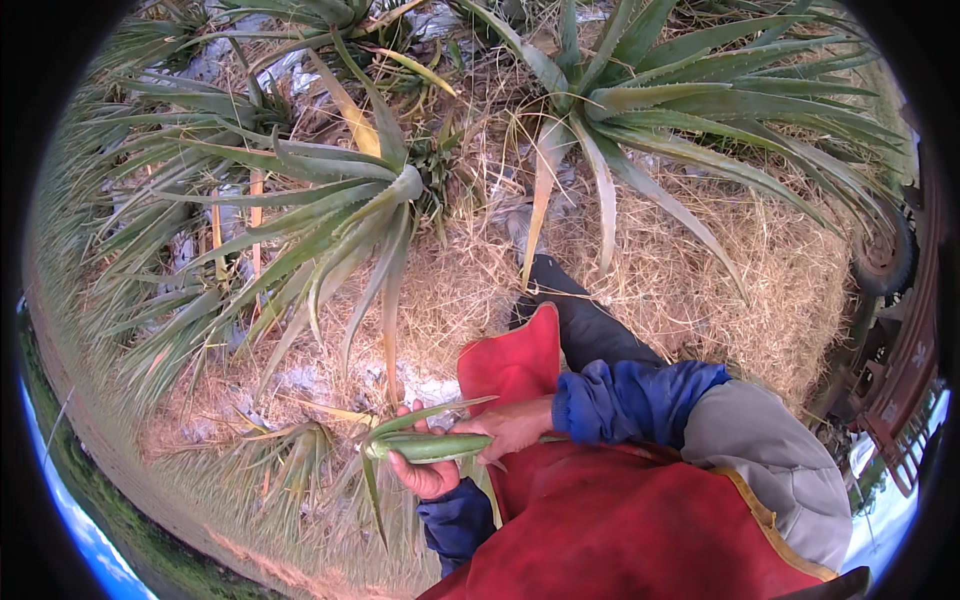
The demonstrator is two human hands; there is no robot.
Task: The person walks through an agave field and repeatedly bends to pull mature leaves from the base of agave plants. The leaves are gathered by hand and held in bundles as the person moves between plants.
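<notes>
Left hand [428, 472]: I see it cupped under the cut aloe leaf [430, 446], fingers curled up around its near end
Right hand [512, 428]: closed over the same leaf from above, thumb side toward the left hand; blue sleeve [625, 400] behind it
Cut aloe leaf: thick, green, lying crosswise between both hands, in front of my red apron [620, 520], low in the view's centre
Thin leaf [425, 412]: arches just above the held one
Surroundings: aloe plants [330, 210] rooted in dry straw [760, 280]; I see no container in view
</notes>
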